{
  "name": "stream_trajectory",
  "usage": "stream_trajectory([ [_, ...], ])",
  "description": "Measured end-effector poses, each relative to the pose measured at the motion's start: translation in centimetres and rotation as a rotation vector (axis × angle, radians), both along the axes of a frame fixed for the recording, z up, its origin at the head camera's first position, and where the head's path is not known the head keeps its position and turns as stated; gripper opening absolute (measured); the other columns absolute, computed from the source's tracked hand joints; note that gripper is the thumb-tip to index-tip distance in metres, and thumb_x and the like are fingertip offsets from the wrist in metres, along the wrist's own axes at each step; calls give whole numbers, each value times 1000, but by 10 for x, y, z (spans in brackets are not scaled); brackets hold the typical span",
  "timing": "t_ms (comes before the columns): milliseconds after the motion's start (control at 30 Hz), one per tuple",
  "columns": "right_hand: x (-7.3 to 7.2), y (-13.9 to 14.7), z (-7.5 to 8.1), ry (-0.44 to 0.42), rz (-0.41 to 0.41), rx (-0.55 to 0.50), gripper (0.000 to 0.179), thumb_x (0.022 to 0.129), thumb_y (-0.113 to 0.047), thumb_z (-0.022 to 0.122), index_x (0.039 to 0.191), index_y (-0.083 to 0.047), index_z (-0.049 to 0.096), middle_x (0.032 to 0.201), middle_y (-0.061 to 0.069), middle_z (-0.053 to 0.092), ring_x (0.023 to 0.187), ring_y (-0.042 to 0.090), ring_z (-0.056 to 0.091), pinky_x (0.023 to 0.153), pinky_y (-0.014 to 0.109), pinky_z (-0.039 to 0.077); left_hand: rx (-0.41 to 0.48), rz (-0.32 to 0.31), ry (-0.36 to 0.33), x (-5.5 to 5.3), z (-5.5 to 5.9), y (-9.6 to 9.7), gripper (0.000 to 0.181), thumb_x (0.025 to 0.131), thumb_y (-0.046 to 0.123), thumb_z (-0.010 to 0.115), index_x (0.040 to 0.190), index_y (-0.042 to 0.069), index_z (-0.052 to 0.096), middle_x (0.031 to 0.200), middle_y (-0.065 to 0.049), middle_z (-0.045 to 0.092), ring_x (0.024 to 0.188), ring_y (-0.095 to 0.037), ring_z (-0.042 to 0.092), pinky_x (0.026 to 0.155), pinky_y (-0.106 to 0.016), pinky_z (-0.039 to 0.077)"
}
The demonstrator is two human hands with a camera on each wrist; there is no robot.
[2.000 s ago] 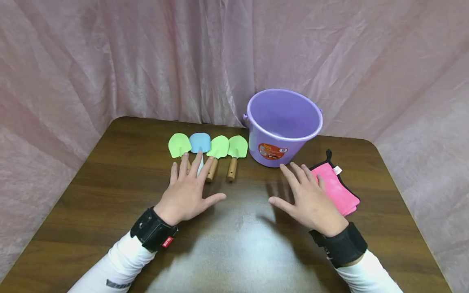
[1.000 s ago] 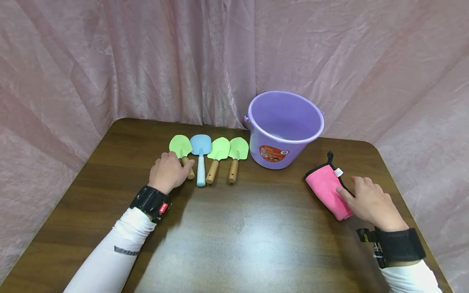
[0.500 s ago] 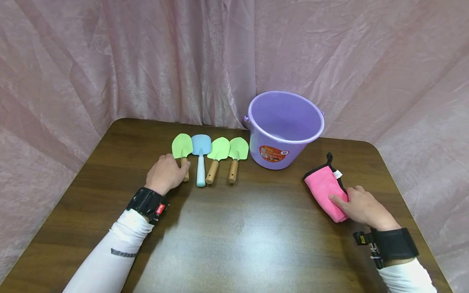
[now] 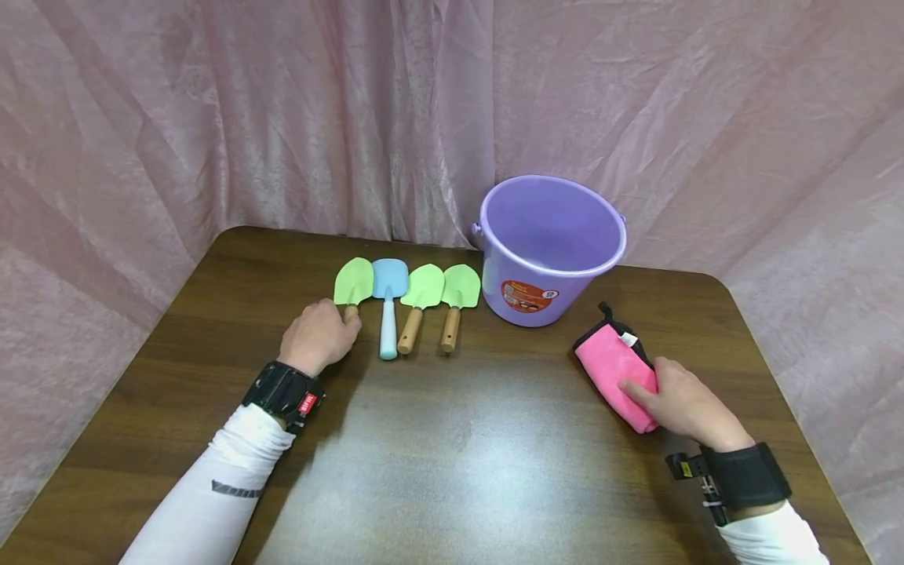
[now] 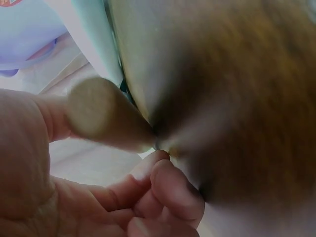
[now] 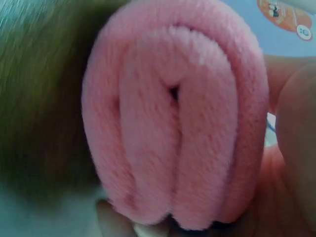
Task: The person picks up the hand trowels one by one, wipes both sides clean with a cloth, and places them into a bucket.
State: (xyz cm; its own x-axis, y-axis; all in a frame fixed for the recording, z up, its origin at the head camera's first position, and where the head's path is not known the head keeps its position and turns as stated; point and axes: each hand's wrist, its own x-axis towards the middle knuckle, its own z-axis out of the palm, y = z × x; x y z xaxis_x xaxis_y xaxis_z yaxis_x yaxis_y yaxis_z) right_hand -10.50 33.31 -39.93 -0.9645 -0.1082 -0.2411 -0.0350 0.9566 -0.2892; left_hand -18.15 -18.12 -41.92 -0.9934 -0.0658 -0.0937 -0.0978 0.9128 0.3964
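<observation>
My left hand point(image 4: 319, 337) grips the wooden handle point(image 5: 106, 113) of the leftmost green spatula point(image 4: 354, 281), with the thumb on one side and curled fingers on the other. Beside it, almost touching its head, lies a light blue spatula point(image 4: 388, 314). My right hand point(image 4: 681, 396) holds a folded pink cloth point(image 4: 616, 373) with black edging and a white tag. In the right wrist view the folded layers of the cloth show end-on, thumb at one side and fingers under it.
Two more green spatulas point(image 4: 423, 286) with wooden handles lie to the right of the blue one. A purple bucket point(image 4: 544, 235) with an orange label stands behind them on the brown table point(image 4: 452, 471). A pink curtain point(image 4: 353, 118) hangs at the back.
Both hands came from hovering spread over the table. The left took hold of the leftmost spatula and turned it slightly. The right grasped the cloth, folding it narrower and shifting it left.
</observation>
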Motion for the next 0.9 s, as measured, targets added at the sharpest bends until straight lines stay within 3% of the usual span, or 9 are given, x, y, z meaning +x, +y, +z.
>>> stream_trajectory([
  [200,0,-4,1,-13,2,-54,70,92,-57,60,112,8,44,79,11,53,71,24,53,58,36,43,6,0,-30,1,3,-3,38,99,36,42,80,4,54,77,-15,54,67,-30,55,51,-42,43],
  [333,-1,-7,2,36,44,-66,78,93,-54,63,129,13,43,94,18,62,82,28,59,68,43,49,7,7,-42,3,5,-7,36,98,33,45,90,0,53,82,-18,55,73,-33,57,57,-46,46],
  [433,-2,-8,4,49,57,-71,77,93,-49,64,134,12,43,93,15,62,83,28,59,69,42,49,13,12,-46,5,5,-11,37,98,32,45,99,-5,52,88,-22,56,79,-37,59,63,-50,47],
  [633,-1,-12,8,64,67,-98,62,95,-46,62,126,7,46,72,4,49,72,21,52,59,34,41,39,33,-58,7,6,-16,40,100,27,44,111,-12,43,95,-29,56,89,-45,61,72,-55,48],
  [900,2,-19,16,113,73,-129,45,97,-44,61,103,-2,45,69,4,43,61,18,45,53,32,38,39,51,-72,12,8,-20,32,98,16,39,115,-12,36,94,-31,56,84,-47,61,68,-55,48],
])
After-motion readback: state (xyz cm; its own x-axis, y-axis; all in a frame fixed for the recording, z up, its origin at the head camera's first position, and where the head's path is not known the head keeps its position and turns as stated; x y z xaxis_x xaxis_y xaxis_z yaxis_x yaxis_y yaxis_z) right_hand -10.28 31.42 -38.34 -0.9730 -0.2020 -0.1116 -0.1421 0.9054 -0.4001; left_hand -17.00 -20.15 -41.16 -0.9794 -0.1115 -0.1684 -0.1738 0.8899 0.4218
